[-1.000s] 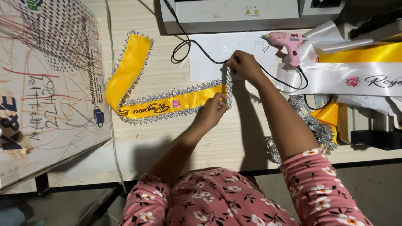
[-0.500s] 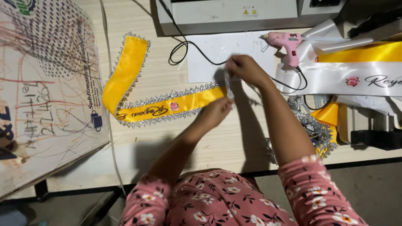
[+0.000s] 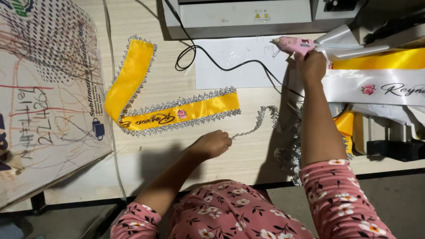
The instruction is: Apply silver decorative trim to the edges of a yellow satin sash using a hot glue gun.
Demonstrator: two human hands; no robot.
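The left hand (image 3: 213, 144) rests on the pale wooden bench (image 3: 159, 155) near its front edge, fingers curled and pinching the loose end of a thin silver sequin trim (image 3: 259, 121). That trim runs rightward from the fingers, curves up and gathers into a glittering heap beside the right forearm, spilling over the front edge.

The right hand (image 3: 311, 66) reaches toward the back of the bench and closes around the handle of a pink hot-glue gun (image 3: 294, 44), whose nozzle points left over a white sheet of paper (image 3: 234, 66). A black cable (image 3: 212, 62) loops across that sheet.

A yellow satin sash (image 3: 146, 99) edged with silver trim lies folded in a V left of the middle of the bench, well apart from both hands; its lower arm carries dark script and a small pink rose.

A white satin sash (image 3: 376, 87) with a pink rose lies at the right edge, over more yellow satin. A grey machine (image 3: 239, 17) stands along the back edge. A scribbled cardboard sheet (image 3: 48, 97) covers the left end.
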